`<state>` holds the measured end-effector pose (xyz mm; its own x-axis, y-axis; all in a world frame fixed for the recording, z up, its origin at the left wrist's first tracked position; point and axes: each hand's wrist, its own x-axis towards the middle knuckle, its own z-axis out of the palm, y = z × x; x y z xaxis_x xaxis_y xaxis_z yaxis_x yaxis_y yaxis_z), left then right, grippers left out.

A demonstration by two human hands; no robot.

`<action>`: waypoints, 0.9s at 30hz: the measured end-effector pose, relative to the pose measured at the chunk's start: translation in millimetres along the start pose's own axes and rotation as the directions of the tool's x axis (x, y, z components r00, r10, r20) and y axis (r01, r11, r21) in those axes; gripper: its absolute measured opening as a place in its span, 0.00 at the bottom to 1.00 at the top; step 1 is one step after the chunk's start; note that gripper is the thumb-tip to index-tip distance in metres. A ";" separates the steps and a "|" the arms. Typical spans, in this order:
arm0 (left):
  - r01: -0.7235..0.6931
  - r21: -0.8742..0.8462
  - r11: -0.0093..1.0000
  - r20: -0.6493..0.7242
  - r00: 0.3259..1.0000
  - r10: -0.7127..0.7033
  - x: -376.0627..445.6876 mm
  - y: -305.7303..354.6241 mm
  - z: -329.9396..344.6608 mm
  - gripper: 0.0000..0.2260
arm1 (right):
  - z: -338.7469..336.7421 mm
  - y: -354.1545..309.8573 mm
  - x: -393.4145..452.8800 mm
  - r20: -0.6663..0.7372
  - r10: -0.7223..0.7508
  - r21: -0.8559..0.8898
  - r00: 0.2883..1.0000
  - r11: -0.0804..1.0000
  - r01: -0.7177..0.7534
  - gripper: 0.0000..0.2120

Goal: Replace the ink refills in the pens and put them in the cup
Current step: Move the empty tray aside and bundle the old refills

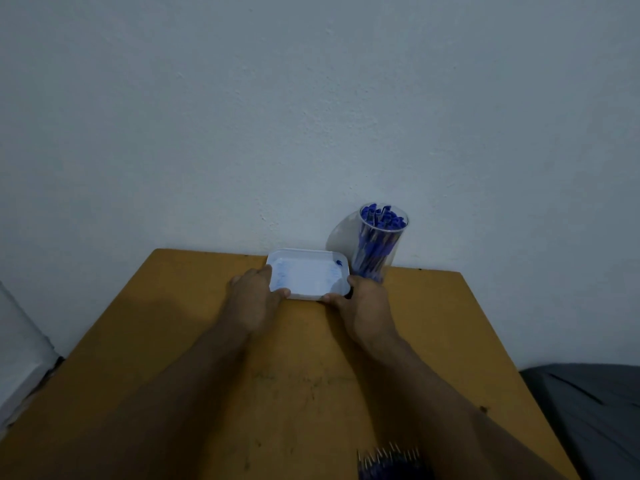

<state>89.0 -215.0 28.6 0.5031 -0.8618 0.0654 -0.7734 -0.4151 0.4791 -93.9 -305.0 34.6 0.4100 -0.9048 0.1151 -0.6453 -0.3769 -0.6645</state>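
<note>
Head view: one frame, dim light, looking down a yellow-brown table (pixel 173 341) set against a pale wall (pixel 311 98).
Left hand (pixel 251 294): fingers curled on the left rim of the white tray (pixel 306 280), thumb on its near edge; grips it.
Tray: shallow, ink-smeared, one small blue cap or scrap (pixel 338 262) in the far right corner; no pens inside.
Right hand (pixel 363 303): grips the tray's near right corner.
Clear cup (pixel 379 242): upright just right of the tray, against the wall, packed with blue-capped pens (pixel 381 218).
Refill bundle (pixel 391 460): near edge, tips up, partly cut off.
Progress: judged late; cup full, tray emptied.
Room: tray at the far edge; open tabletop toward the person.
</note>
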 end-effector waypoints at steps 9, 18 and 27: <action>0.029 -0.085 0.996 -0.035 0.999 -0.032 -27.3 -0.8 -5.1 0.35 | -9.6 -4.8 -23.8 -0.042 -0.001 0.010 0.999 1.000 0.002 0.26; -0.011 -0.018 1.000 0.058 0.998 0.012 -123.8 17.9 -5.1 0.29 | -41.0 2.6 -92.6 0.038 -0.073 -0.218 0.997 0.973 0.080 0.18; -0.278 -0.026 0.960 0.163 0.947 0.278 -243.6 43.1 5.1 0.23 | -82.2 36.8 -203.8 0.011 -0.126 -0.313 0.992 0.942 0.123 0.14</action>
<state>-68.8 -24.4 28.9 0.1981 -0.9788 0.0524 -0.8724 -0.1517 0.4645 -254.2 -150.8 47.4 0.4947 -0.8481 0.1896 -0.7593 -0.5279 -0.3804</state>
